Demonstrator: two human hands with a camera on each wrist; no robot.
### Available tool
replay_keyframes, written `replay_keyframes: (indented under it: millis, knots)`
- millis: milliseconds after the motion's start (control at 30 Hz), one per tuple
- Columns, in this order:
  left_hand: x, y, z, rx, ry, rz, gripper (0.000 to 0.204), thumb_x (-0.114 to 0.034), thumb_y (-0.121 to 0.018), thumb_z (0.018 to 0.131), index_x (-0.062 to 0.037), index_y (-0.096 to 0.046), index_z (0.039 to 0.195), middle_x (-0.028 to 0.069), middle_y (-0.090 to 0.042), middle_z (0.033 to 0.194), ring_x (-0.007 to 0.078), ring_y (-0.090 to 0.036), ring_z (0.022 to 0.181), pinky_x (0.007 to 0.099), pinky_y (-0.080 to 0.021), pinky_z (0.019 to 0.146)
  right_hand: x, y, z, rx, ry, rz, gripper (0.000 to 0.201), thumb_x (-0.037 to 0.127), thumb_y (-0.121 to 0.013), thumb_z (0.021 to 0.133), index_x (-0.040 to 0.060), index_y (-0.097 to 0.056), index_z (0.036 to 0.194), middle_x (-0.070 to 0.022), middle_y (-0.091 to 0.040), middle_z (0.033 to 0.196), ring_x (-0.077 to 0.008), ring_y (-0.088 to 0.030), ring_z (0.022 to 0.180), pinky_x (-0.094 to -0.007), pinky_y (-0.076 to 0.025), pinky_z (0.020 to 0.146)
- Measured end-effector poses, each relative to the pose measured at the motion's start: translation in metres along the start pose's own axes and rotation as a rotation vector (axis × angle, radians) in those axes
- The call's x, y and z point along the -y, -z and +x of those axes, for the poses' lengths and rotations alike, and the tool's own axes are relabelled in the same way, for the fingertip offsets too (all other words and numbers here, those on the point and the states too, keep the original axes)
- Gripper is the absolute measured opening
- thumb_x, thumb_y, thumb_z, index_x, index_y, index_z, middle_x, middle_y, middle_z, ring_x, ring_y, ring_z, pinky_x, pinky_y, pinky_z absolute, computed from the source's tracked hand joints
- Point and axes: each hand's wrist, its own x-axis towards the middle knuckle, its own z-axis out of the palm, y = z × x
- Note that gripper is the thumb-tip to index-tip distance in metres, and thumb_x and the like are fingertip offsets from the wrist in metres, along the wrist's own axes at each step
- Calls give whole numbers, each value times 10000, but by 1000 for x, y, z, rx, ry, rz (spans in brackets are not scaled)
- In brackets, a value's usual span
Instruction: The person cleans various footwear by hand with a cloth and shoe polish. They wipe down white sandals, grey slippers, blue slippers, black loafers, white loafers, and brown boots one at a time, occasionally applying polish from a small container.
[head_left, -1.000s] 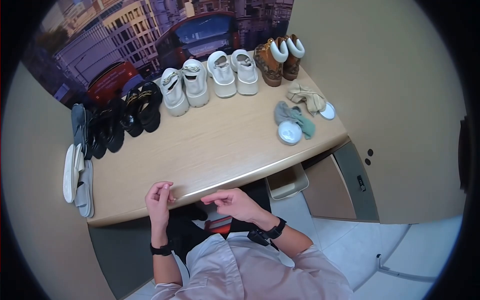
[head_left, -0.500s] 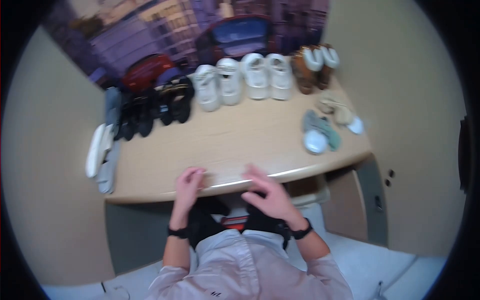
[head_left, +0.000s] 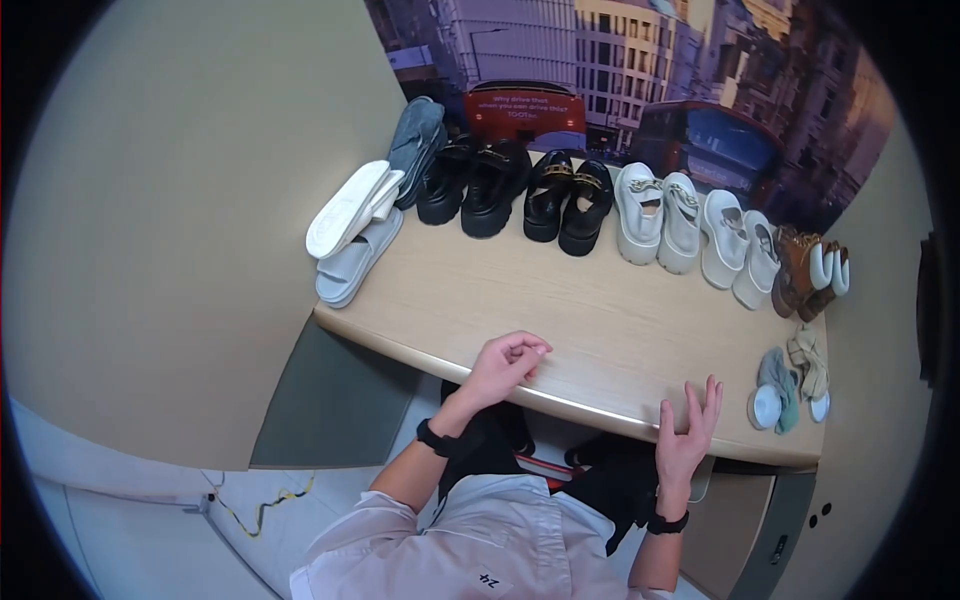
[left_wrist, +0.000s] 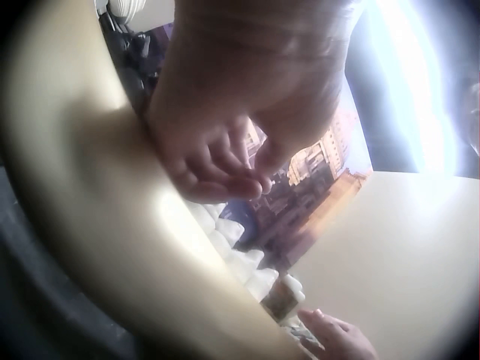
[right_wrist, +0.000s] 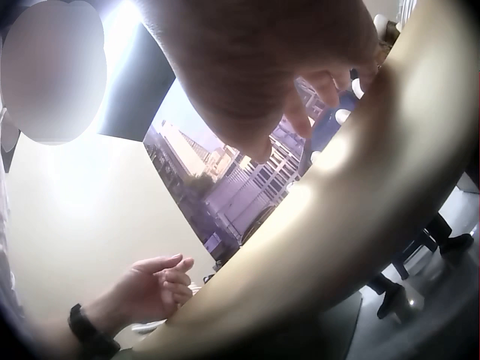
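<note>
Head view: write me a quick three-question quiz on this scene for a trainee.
1. True or false: the right hand is gripping a shoe.
2. Which footwear stands farthest right on the table in the head view?
a) black loafers
b) brown boots
c) white slippers
3. Fill in the blank: the band on the left wrist is ____ in colour.

Key: 1 false; 2 b; 3 black.

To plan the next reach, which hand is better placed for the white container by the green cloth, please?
Probably the right hand, open and nearer the white container than the left hand is.
</note>
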Motion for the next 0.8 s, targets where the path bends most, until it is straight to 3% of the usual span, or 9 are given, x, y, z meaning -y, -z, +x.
replay_keyframes:
  millis: [133, 200, 267, 333, 400, 500, 600, 700, 800]
  knots:
    - [-23, 38, 7, -61, -133, 82, 194, -146, -690, 1107, -7, -753, 1227, -14, -726, 942, 48, -632, 798, 228, -512, 708, 4, -17, 10, -11, 29, 3, 426, 101, -811, 959, 0, -729, 1364, -249, -473, 1690, -467, -357, 1615, -557, -329, 1292]
    - [-39, 67, 23, -190, -239, 117, 205, -141, -702, 1097, -11, -764, 1241, -12, -747, 995, 53, -644, 852, 239, -520, 737, 6, -27, 13, -25, 61, 14, 407, 98, -806, 963, 4, -733, 1352, -252, -483, 1678, -467, -367, 1608, -561, -334, 1287]
    - [-72, 101, 44, -365, -353, 336, 215, -138, -725, 1075, -26, -780, 1249, 4, -771, 1052, 51, -643, 895, 238, -525, 773, 7, -34, 15, -49, 97, 32, 389, 95, -801, 966, 9, -736, 1340, -256, -498, 1660, -470, -379, 1599, -565, -345, 1279]
    - [-109, 131, 69, -545, -560, 536, 245, -164, -769, 1031, -53, -796, 1247, 52, -795, 1072, 99, -697, 921, 254, -540, 797, 6, -39, 15, -76, 113, 36, 372, 89, -797, 968, 14, -738, 1328, -256, -516, 1638, -473, -396, 1587, -564, -367, 1261]
    - [-136, 162, 100, -667, -589, 732, 345, -206, -798, 987, -53, -774, 1296, 137, -795, 1157, 240, -761, 1036, 342, -585, 885, 5, -43, 13, -104, 125, 39, 355, 84, -793, 969, 18, -741, 1314, -252, -533, 1617, -471, -415, 1573, -561, -391, 1240]
    - [-154, 194, 147, -693, -583, 1034, 462, -248, -805, 962, -92, -740, 1392, 215, -724, 1360, 382, -708, 1249, 455, -572, 1043, 2, -45, 9, -140, 136, 26, 338, 76, -791, 967, 21, -744, 1297, -241, -553, 1592, -462, -446, 1548, -552, -426, 1203]
    - [-150, 200, 177, -401, -479, 1248, 538, -267, -803, 962, -165, -701, 1480, 253, -600, 1540, 436, -607, 1390, 493, -511, 1160, 2, -45, 9, -149, 136, 13, 328, 69, -792, 960, 20, -746, 1281, -235, -568, 1571, -455, -475, 1522, -540, -459, 1165]
    - [-151, 192, 188, -142, -258, 1368, 497, -230, -795, 990, -184, -714, 1478, 347, -504, 1608, 469, -557, 1439, 479, -479, 1205, 4, -46, 9, -158, 125, 26, 305, 60, -793, 949, 13, -755, 1248, -232, -588, 1544, -450, -502, 1494, -521, -485, 1136]
    - [-156, 190, 199, -58, -144, 1269, 460, -249, -798, 994, -152, -736, 1439, 280, -518, 1632, 443, -584, 1420, 471, -509, 1168, 6, -46, 10, -168, 118, 48, 269, 51, -791, 939, 3, -767, 1203, -228, -614, 1507, -446, -527, 1464, -510, -502, 1117]
